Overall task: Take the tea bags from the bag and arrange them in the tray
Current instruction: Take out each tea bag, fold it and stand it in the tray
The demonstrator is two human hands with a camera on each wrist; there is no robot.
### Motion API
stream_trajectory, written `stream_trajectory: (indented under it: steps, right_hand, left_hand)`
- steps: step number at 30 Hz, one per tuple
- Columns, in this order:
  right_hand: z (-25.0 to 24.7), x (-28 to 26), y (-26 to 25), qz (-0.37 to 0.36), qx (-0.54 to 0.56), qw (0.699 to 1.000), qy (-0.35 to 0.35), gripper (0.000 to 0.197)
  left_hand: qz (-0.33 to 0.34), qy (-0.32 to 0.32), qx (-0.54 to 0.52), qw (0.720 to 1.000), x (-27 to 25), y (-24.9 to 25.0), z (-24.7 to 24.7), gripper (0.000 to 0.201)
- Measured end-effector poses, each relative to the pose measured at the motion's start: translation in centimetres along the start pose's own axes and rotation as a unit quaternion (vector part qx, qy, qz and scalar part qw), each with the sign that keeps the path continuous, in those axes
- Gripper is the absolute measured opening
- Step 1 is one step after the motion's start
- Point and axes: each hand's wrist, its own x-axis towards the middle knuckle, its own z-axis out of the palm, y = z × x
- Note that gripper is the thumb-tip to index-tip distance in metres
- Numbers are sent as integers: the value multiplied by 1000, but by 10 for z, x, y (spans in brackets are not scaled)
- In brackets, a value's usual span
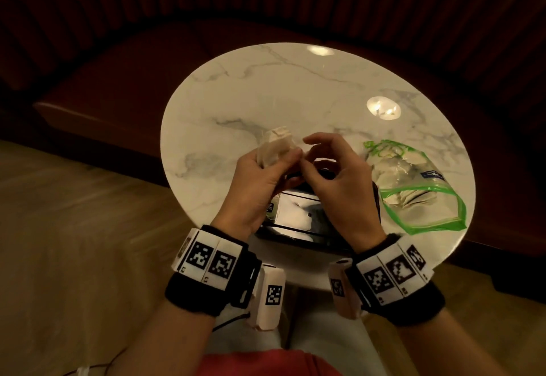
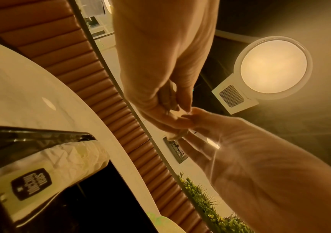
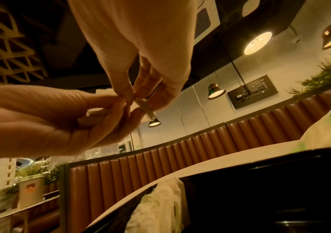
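While my hands meet above the tray, this is how things lie:
Left hand (image 1: 260,180): my fingers curl round a bunch of tea bags (image 1: 273,146), held in the air above the tray's far edge.
Right hand (image 1: 334,180): my thumb and forefinger pinch a small pale piece at the left fingertips; I cannot tell whether it is a tag or a bag's corner.
Tray (image 1: 298,235): black and glossy, on the counter (image 1: 295,95) under both hands, near its near edge.
In tray: one tea bag (image 2: 64,165) lies at its left end.
Bag (image 1: 419,186): clear with green edges, flat just right of the tray, pale tea bags inside.
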Motion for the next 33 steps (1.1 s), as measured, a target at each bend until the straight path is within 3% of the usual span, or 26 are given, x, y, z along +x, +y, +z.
stream_trajectory:
  steps: [7, 11, 15, 19, 22, 26, 33]
  right_hand:
    - [-4, -3, -3, -5, 56, 998, -11, 38]
    - [-9, -1, -5, 13, 78, 997, -20, 29]
    - [-15, 11, 0, 30, 14, 999, -26, 20]
    - [-18, 20, 3, 57, -44, 988, -137, 38]
    - [-16, 25, 2, 48, -59, 989, -126, 26]
    - [-18, 28, 1, 67, 12, 995, -78, 8]
    - [-13, 23, 6, 167, 207, 963, -38, 13]
  left_hand:
    - [16, 3, 26, 1000, 1, 3, -6, 34]
    - [22, 31, 64, 997, 3, 0, -9, 31]
    - [39, 23, 119, 992, 4, 2, -14, 19]
    - [46, -15, 173, 984, 3, 5, -18, 17]
    - [47, -10, 172, 984, 6, 5, -22, 18]
    - [29, -18, 103, 994, 7, 4, -23, 19]
    - [-34, 15, 7, 999, 9, 5, -21, 9]
